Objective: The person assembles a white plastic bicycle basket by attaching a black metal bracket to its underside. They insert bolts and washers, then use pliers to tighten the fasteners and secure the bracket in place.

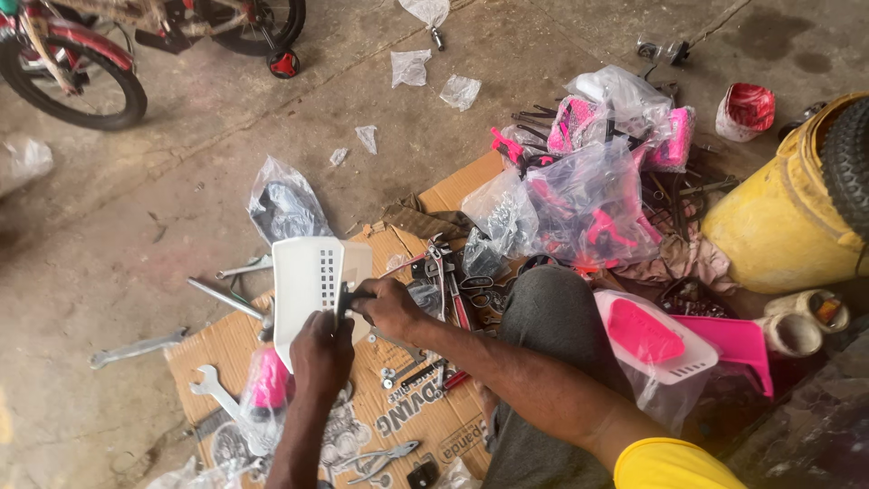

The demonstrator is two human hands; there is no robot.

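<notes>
A white plastic panel [310, 282] with a grid of small slots stands upright over the cardboard [412, 412]. My left hand [320, 353] grips its lower edge. My right hand [391, 306] is closed on a dark tool handle [348, 296] pressed against the panel's right side. Several spanners lie around, one [210, 385] beside my left forearm and another [138, 347] on the concrete. Pliers [380, 459] rest near the bottom of the cardboard.
Clear bags of pink parts [579, 195] are piled at centre right. A white and pink plastic basket [654, 337] sits by my knee. A yellow drum [789, 213] stands at the right. A small bicycle [81, 54] is at top left.
</notes>
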